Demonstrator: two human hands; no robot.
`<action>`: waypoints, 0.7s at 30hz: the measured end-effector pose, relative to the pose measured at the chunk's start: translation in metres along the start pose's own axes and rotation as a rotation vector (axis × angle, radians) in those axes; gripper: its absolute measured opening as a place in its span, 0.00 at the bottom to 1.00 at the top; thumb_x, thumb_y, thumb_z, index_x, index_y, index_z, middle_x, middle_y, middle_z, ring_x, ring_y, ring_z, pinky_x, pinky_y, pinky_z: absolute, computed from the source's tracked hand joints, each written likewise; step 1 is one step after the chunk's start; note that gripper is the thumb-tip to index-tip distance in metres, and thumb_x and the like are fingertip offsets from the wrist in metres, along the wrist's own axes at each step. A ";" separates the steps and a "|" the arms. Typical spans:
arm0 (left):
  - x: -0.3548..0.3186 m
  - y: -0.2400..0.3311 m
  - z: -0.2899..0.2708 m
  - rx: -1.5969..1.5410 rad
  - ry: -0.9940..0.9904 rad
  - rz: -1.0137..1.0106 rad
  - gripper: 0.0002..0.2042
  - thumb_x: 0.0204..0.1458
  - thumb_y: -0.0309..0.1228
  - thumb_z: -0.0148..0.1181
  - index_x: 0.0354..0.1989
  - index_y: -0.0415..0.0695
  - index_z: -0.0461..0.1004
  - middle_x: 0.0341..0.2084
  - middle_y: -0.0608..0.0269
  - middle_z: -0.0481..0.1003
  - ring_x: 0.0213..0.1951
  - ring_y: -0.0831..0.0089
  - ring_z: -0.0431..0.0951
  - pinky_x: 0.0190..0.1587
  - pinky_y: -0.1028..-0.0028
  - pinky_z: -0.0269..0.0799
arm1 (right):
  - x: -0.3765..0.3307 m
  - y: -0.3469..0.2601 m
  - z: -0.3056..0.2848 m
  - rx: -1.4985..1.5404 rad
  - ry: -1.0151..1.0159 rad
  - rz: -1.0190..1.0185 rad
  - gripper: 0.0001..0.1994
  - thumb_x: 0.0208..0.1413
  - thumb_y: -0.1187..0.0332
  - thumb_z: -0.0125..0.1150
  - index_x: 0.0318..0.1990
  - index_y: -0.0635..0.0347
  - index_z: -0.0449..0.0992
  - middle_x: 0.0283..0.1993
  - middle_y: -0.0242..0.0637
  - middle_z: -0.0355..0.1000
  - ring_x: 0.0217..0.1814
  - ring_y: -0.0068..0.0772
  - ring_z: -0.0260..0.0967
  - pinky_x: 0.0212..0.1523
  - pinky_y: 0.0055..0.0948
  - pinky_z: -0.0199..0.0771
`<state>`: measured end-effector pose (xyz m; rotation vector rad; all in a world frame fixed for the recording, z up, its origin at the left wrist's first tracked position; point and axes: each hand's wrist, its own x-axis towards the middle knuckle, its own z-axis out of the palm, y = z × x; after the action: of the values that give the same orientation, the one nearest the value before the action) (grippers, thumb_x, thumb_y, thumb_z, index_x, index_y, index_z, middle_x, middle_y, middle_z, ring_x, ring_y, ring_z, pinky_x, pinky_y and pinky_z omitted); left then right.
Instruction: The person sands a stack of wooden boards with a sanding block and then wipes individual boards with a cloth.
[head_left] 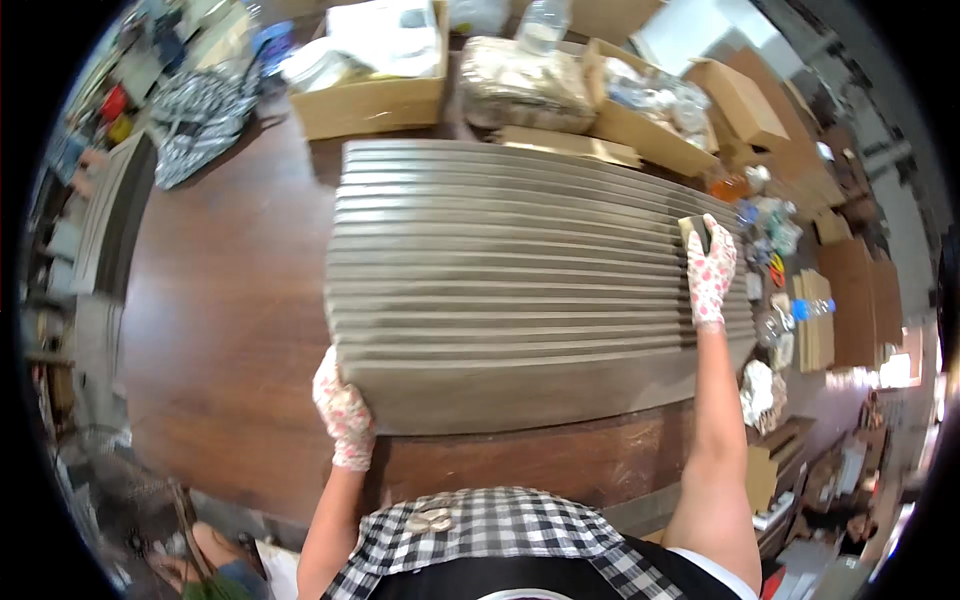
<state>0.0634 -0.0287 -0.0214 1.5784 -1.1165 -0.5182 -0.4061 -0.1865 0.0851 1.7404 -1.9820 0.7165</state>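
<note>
A large grey-brown ribbed panel (530, 270) lies flat on the brown wooden table (220, 300), its grooves running left to right and a smooth band along its near edge. My left hand (345, 408), in a white glove with a pink pattern, grips the panel's near left corner; part of its fingers is hidden by the edge. At the panel's right end, my right hand (711, 272), gloved the same way, is closed around a small cream-and-dark sanding sponge (688, 228). The sponge rests on the ribs, partly covered by the fingers.
Behind the panel stand a cardboard box (370, 108) with white items, a plastic-wrapped bundle (525, 85) and an open carton (650, 145). Bottles, including an orange one (730, 188), and scraps crowd the right side. A silvery plastic bag (205, 120) lies far left. Another person's legs (225, 555) show lower left.
</note>
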 end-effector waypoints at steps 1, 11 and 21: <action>0.003 0.010 0.003 -0.136 -0.003 0.003 0.21 0.37 0.22 0.39 0.43 0.36 0.70 0.35 0.51 0.73 0.39 0.58 0.71 0.46 0.66 0.64 | -0.003 -0.031 -0.002 0.149 -0.052 -0.001 0.17 0.48 0.66 0.56 0.47 0.58 0.70 0.47 0.39 0.67 0.50 0.39 0.63 0.54 0.33 0.59; -0.005 -0.010 -0.011 0.230 -0.045 0.246 0.26 0.52 0.46 0.41 0.51 0.37 0.62 0.44 0.47 0.68 0.45 0.51 0.67 0.47 0.59 0.61 | -0.041 -0.304 0.008 0.722 -0.121 -0.448 0.16 0.42 0.67 0.61 0.42 0.54 0.73 0.43 0.37 0.68 0.45 0.39 0.64 0.47 0.34 0.65; -0.003 0.005 -0.021 0.259 -0.043 0.238 0.25 0.52 0.44 0.43 0.50 0.35 0.62 0.43 0.46 0.67 0.44 0.51 0.67 0.46 0.59 0.62 | -0.040 -0.309 0.000 0.313 -0.177 -0.443 0.16 0.43 0.61 0.61 0.41 0.54 0.72 0.42 0.38 0.68 0.44 0.39 0.64 0.45 0.36 0.64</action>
<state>0.0770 -0.0150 -0.0109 1.6303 -1.4280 -0.2565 -0.0949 -0.1832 0.0948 2.3968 -1.5544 0.7634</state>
